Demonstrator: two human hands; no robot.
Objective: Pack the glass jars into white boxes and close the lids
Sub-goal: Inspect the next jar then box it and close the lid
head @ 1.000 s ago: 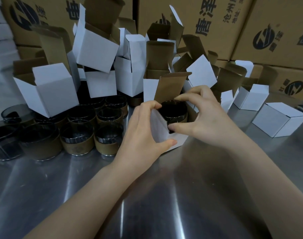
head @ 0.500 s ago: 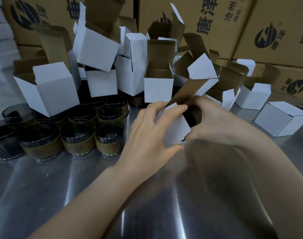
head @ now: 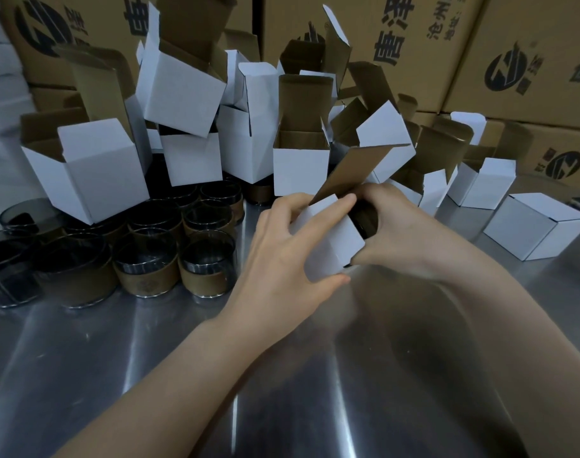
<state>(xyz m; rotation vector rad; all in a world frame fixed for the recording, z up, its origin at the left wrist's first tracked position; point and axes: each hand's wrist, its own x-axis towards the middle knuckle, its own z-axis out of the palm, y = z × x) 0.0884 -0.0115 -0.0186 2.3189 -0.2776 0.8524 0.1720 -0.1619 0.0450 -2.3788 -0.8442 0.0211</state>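
- Step in hand: seating one glass jar (head: 367,223) in the white box (head: 328,246) — insertion, not yet closure.
- Your left hand (head: 282,259) has its grip round the white box. The fingers lie across the upper face and the thumb hooks under the lower corner. The box is tilted, with its mouth toward your right.
- Your right hand (head: 414,236) curls over that mouth. You cannot tell whether its grip pinches the jar or only the box edge, because the fingers hide the contact.
- The glass jar shows as a dark shape inside the mouth, apparently most of the way in.
- The lid flap (head: 354,173) stands open above both hands, brown side toward you.
- Next move, as judged: push the jar fully home and clear the right fingers from the mouth. Then fold the lid flap down and tuck it — hold the left grip firm so the box does not collapse.
- Remaining work: waiting jars (head: 206,262) stand on the surface (head: 282,375) to your left, below the open boxes (head: 301,166). One closed box (head: 539,226) lies to the right.
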